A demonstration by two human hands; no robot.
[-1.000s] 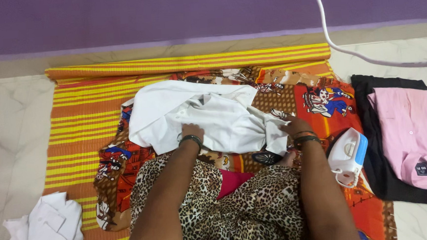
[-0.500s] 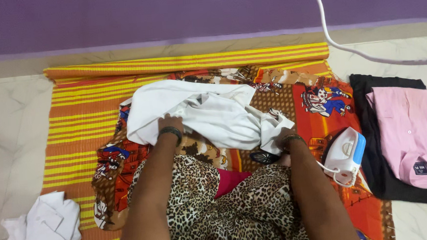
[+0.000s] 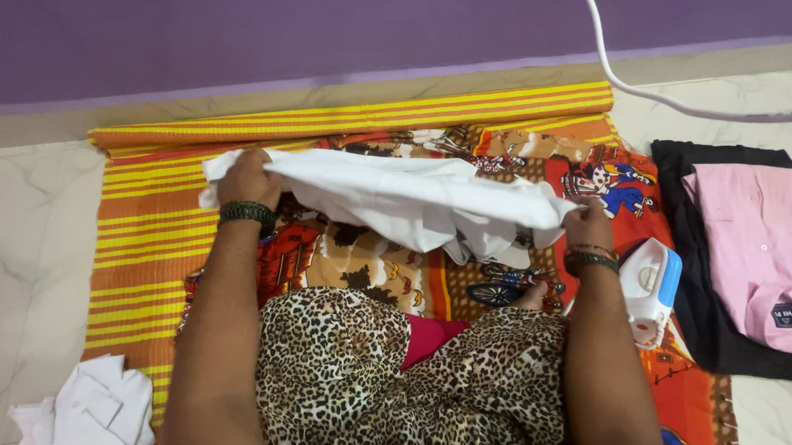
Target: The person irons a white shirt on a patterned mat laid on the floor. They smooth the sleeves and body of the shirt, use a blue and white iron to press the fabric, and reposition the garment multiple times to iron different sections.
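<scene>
Floor (image 3: 12, 237): pale marble, purple wall behind. On it a striped yellow-orange mat (image 3: 140, 229), rolled up at its far edge. Over the mat lies a printed orange cloth (image 3: 594, 169) with figures.

White garment (image 3: 404, 199): a second ago it lay bunched flat on the printed cloth with both hands pressing on it; now it is lifted clear and stretched out between the two hands, sagging in the middle. Reading: the piece is being opened out and repositioned, not yet laid flat.

Black cloth (image 3: 690, 232) at right on the floor, a folded pink shirt (image 3: 764, 246) on top of it. Crumpled white clothing (image 3: 88, 425) at lower left, partly on the mat's edge.

White and blue iron (image 3: 649, 285): stands just beside the right forearm, untouched; its white cord (image 3: 615, 62) runs up out of view.

Left hand (image 3: 247, 177): closed, gripping the garment's left end, raised. Right hand (image 3: 587, 225): closed on the right end, lower.
</scene>
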